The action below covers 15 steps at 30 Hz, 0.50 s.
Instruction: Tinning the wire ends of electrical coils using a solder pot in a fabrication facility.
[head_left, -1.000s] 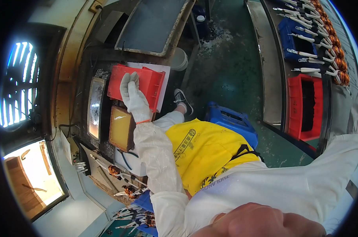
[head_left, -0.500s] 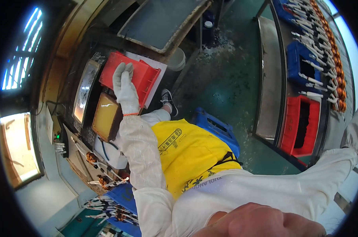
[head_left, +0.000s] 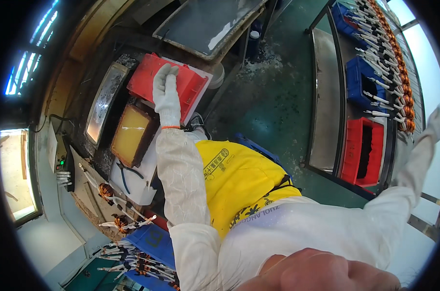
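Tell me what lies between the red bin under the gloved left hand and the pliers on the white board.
In the head view, a rectangular tray of amber liquid lies between the red bin and the blue-handled pliers.

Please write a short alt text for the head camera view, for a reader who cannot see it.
Seen from above, a person's gloved left hand rests on a red plastic bin on a cluttered workbench, next to a yellow-filled tray. The right hand reaches toward a shelf with blue and red bins.
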Motion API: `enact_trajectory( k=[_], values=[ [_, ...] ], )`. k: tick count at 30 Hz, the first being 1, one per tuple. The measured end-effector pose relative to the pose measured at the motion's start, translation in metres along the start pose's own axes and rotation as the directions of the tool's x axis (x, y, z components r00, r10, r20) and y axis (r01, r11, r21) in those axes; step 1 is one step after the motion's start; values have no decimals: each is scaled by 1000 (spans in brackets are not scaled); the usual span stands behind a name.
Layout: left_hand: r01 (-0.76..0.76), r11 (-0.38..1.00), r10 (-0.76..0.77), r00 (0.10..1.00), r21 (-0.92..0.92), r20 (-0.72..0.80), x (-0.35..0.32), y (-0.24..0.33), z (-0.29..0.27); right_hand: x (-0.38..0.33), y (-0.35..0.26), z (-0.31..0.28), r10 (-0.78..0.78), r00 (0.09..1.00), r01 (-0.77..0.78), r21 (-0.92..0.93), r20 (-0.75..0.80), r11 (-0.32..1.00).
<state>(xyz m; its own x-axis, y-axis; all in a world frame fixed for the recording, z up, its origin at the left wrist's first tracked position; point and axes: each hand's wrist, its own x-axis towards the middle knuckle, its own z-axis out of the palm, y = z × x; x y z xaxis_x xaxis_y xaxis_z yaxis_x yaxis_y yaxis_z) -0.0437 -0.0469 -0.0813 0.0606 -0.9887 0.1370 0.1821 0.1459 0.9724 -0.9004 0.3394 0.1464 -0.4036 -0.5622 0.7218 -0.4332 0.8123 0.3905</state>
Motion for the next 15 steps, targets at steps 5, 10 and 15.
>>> enact_trajectory(
  k=[5, 10, 15],
  values=[
    [35, 996, -35, 999, -78, 10, 2, 6, -5, -295, -29, 2, 332, 702, -316, -142, 630, 938],
    [1, 975, 2, 1000, -220, 16, -1, 11, -21, -365, -65, -108, 455, 651, -398, -238, 607, 886],
    [60, 942, -58, 998, -329, 16, -4, 5, -10, -360, -24, -78, 552, 516, -423, -365, 655, 829]
  ],
)
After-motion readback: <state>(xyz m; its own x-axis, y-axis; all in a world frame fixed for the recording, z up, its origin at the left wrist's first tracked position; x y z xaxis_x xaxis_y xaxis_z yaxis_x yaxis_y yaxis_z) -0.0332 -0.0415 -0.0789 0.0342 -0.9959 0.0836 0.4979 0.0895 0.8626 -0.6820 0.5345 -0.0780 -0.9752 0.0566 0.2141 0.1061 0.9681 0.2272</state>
